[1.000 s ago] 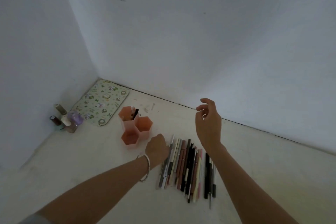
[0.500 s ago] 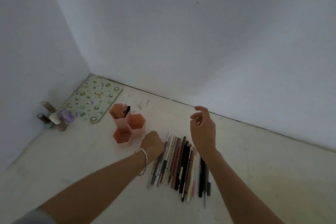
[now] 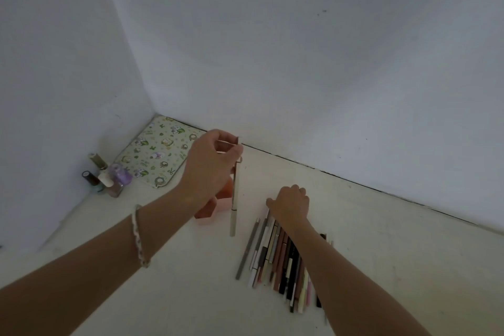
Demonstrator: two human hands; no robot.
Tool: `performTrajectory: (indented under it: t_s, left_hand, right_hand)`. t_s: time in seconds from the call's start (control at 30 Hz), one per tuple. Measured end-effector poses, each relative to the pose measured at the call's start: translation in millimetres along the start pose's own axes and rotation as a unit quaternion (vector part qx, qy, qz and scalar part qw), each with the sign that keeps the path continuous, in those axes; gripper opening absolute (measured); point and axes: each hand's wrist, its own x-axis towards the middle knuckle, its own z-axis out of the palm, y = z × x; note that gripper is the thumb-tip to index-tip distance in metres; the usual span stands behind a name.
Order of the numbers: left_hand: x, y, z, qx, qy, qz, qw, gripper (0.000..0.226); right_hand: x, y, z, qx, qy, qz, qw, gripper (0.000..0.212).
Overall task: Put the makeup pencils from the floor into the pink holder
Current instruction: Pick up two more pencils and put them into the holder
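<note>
Left hand (image 3: 210,163) pinches one pale pencil (image 3: 234,199) by its upper end, fingers curled round it. The pencil hangs near upright, tip down, and in this view crosses the right edge of the pink holder (image 3: 208,213), which the hand partly hides. Height above the openings: cannot tell.

Right hand (image 3: 290,202) lies knuckles-up on the far ends of the pencil row (image 3: 278,262) on the floor (image 3: 381,254); grasp cannot be told.

Left hand is nearer the holder. Judged next: a short shift left, then a lowering along the pencil's long axis.

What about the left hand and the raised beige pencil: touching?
Touching. The head view shows the left hand pinching the beige pencil near its upper end.
</note>
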Motion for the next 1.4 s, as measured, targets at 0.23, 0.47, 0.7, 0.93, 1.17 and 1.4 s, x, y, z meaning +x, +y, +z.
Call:
performTrajectory:
  t_s: [0.23,0.47,0.7,0.93,1.17,1.4]
  left_hand:
    - [1,-6,-27,-0.035,0.072,-0.011,0.997,0.016]
    - [29,4,-67,-0.091,0.204,0.091,0.970,0.029]
    - [48,-22,-68,-0.058,0.292,0.178,0.938,0.020]
    - [46,-82,-50,0.070,0.200,0.194,0.958,0.016]
    - [33,-90,-65,0.044,0.220,0.147,0.964,0.027]
    - [-1,-61,-57,0.000,0.158,0.160,0.974,0.032]
  right_hand:
    - [6,-9,12,-0.019,-0.016,-0.016,1.000,0.021]
    - [30,-6,-72,0.252,-0.026,0.024,0.967,0.038]
    - [9,-25,-162,0.554,0.042,-0.051,0.830,0.020]
    - [-31,-78,-160,0.637,0.197,-0.118,0.736,0.007]
    - [-53,-117,-105,0.650,0.235,-0.141,0.709,0.009]
    - [-58,-126,-54,0.473,0.169,-0.220,0.836,0.008]
